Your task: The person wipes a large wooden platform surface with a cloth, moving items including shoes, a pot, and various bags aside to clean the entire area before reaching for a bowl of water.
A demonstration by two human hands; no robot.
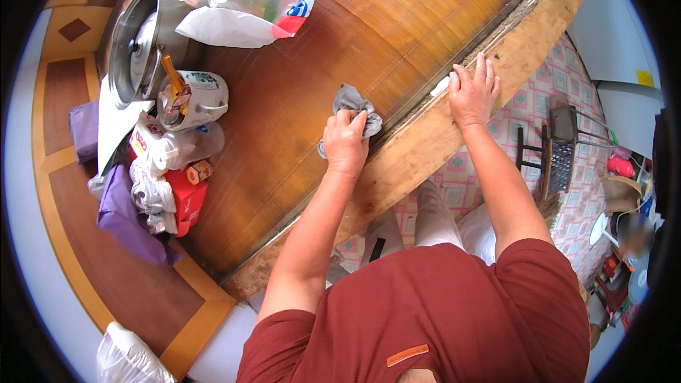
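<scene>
My left hand is closed on a crumpled grey cloth, pressed to a shiny brown ribbed mat close to its front edge. Along that edge runs a pale wooden board, with a dark, worn groove between board and mat. My right hand lies palm down on the board, fingers spread and holding nothing. A small white piece sits in the groove beside the right thumb.
At the mat's left end stand a metal pot, a white mug holding packets, a plastic bottle and a red box. A white plastic bag lies at the back. Below the board, a stool-like object is on the patterned floor.
</scene>
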